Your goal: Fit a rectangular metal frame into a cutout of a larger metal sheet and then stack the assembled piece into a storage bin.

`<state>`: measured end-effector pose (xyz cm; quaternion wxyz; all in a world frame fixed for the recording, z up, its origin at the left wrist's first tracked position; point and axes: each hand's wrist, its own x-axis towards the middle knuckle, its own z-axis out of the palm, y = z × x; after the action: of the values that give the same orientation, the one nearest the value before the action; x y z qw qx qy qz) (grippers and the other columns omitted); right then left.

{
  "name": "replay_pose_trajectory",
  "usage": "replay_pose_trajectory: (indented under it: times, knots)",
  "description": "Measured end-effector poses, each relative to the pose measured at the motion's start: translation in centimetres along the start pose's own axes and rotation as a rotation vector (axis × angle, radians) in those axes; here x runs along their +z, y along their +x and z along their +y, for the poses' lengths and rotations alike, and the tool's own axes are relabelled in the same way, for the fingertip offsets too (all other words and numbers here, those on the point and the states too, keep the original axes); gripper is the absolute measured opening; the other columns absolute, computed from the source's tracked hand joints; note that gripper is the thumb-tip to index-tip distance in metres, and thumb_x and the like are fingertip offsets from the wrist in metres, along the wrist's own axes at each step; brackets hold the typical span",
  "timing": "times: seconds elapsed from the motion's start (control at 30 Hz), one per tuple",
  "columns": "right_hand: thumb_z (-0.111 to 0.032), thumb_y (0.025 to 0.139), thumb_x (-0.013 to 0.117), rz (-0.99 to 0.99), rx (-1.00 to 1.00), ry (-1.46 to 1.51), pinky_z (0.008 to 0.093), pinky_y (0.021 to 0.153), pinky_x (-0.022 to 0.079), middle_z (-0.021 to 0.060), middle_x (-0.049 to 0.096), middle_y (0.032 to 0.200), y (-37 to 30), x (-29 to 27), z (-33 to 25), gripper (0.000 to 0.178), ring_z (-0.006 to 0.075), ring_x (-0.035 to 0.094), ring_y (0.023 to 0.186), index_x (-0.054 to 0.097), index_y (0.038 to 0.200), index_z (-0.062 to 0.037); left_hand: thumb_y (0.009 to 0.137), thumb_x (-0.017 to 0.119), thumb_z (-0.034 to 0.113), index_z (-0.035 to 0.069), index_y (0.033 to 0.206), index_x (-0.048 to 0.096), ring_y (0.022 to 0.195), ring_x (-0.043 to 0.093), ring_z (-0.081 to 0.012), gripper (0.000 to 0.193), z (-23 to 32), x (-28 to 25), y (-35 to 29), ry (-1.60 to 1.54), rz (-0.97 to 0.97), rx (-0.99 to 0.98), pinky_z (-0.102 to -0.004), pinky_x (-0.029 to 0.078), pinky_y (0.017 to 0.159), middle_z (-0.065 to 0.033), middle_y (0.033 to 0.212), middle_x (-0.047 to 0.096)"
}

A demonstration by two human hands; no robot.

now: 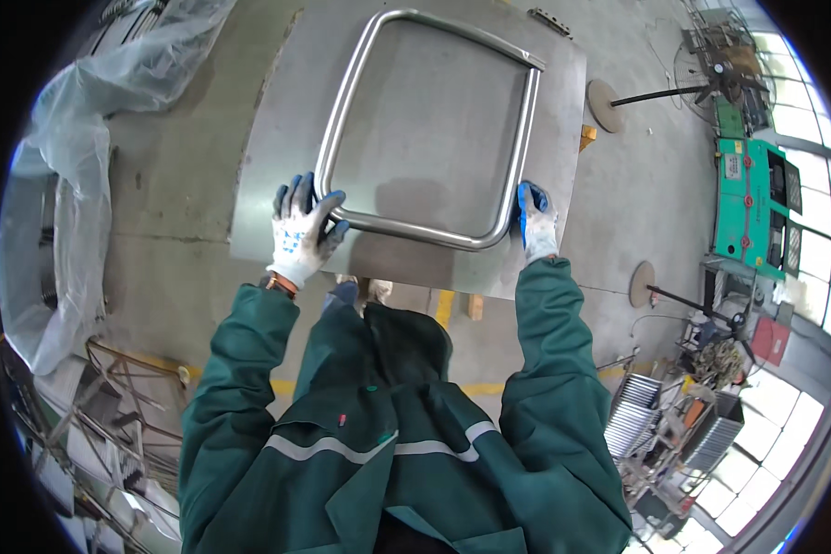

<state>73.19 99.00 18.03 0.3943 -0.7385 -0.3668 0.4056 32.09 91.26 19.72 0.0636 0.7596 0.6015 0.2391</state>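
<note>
The bent metal tube frame (431, 129), a rounded four-sided loop of grey tubing, lies flat on a grey steel table (277, 138) and stretches away from both sets of fingers toward the far edge, its longer span running roughly away from the person and its near rail running crosswise between the two hands. The left hand (300, 231), in a white glove with dark blue fingertips, is at the near left corner of the loop, its fingers (328, 205) curled over the tube and closed on it. The right hand (535, 222), gloved the same, sits at the near right corner, just outside the tube and touching it; how far its fingers wrap the tube cannot be told from this angle. Both hands are about equally near, one per corner. Beyond the left fingers, clear plastic sheeting (74, 138) covers stacked goods; far off to the right of the right fingers stand a green machine (752, 203) and a pedestal fan (716, 78).
</note>
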Motion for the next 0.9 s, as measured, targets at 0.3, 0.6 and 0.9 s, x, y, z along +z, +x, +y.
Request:
replay_pose_trajectory:
  times: [0.3,0.6,0.9]
  knots:
    - [-0.04,0.086,0.066,-0.057,0.013,-0.339,0.025,0.078,0.049,0.0092,0.068,0.098,10.4,2.0,-7.1,0.047,0.017,0.062,0.087,0.065,0.108,0.0011,0.077,0.063,0.036,0.018,0.124,0.06,0.125,0.043,-0.0405,0.051,0.6,-0.5,-0.2,-0.164,0.031,-0.121,-0.0512,0.032,0.105,-0.0205,0.136,0.045]
    - [-0.05,0.083,0.066,-0.08,-0.016,-0.401,0.022,0.052,0.042,0.0035,0.057,0.072,16.1,1.7,-8.9,0.048,0.0112,0.05,0.059,0.066,0.1,-0.005,0.072,0.064,0.026,0.015,0.119,0.065,0.122,0.048,-0.041,0.047,-0.5,0.9,-1.2,-0.089,-0.023,-0.087,-0.0514,0.036,0.105,-0.0212,0.133,0.049]
    - [-0.045,0.088,0.062,-0.165,0.073,-0.388,0.0215,0.049,0.044,0.002,0.06,0.077,18.0,0.5,-9.8,0.04,0.0106,0.054,0.058,0.065,0.102,-0.0083,0.071,0.062,0.02,0.013,0.116,0.066,0.126,0.045,-0.0417,0.046,-1.6,1.6,-1.8,-0.234,-0.001,-0.091,-0.0529,0.034,0.109,-0.0227,0.134,0.048]
